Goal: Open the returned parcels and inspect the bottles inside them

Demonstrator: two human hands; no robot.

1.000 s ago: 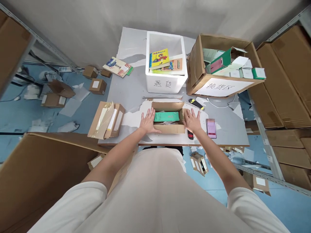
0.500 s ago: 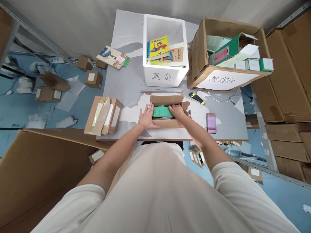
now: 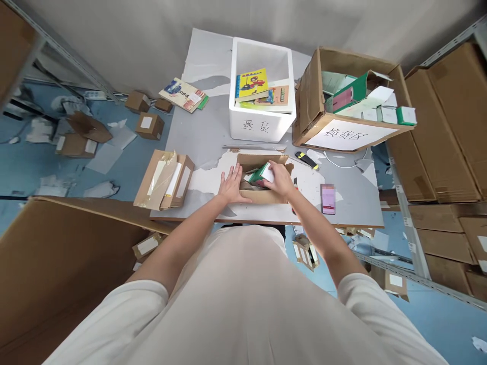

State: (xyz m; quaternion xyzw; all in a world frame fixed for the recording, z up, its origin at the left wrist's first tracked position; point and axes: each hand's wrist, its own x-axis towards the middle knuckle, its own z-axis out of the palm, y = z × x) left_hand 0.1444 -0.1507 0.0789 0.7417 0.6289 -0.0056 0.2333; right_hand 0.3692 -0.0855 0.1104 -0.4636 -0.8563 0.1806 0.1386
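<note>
Here, the left hand (image 3: 230,187) has its fingers spread wide against the left end of the opened cardboard box (image 3: 265,196), gripping nothing; the right hand (image 3: 280,179) has its fingers closed around the raised end of the green box (image 3: 259,175), tilted inside. Farther across the worktop (image 3: 207,134) stand a white bin (image 3: 262,126) and larger carton (image 3: 309,101).

Above our right hand (image 3: 281,180) we have open room. Left of its grip, our left hand (image 3: 230,186) blocks us; beyond stand 2 obstacles, the white foam box (image 3: 262,135) and labelled carton (image 3: 307,99).
</note>
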